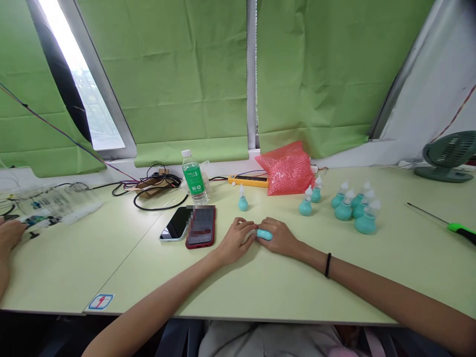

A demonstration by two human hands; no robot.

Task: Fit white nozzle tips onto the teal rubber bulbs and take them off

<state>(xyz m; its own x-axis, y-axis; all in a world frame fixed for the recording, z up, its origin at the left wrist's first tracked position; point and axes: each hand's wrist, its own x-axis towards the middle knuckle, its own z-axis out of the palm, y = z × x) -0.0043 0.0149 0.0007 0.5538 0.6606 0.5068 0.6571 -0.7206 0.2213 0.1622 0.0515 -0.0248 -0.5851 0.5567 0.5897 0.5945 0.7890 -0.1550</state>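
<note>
My right hand (281,238) rests on the pale green table (260,282) with its fingers curled round a teal bulb (265,234). My left hand (238,239) meets it from the left, fingertips pinched at the bulb's end. What they pinch is hidden. A lone teal bulb with a white tip (243,200) stands just behind my hands. Two more (306,204) stand to the right of it, and a cluster of several (357,208) stands further right.
Two phones (189,225) lie left of my hands. Behind are a water bottle (194,178), tangled cables (152,186), a yellow power strip (249,181) and a red bubble-wrap bag (288,168). A green-handled screwdriver (451,224) and fan (446,156) sit right. Another person's hand (9,235) is at far left.
</note>
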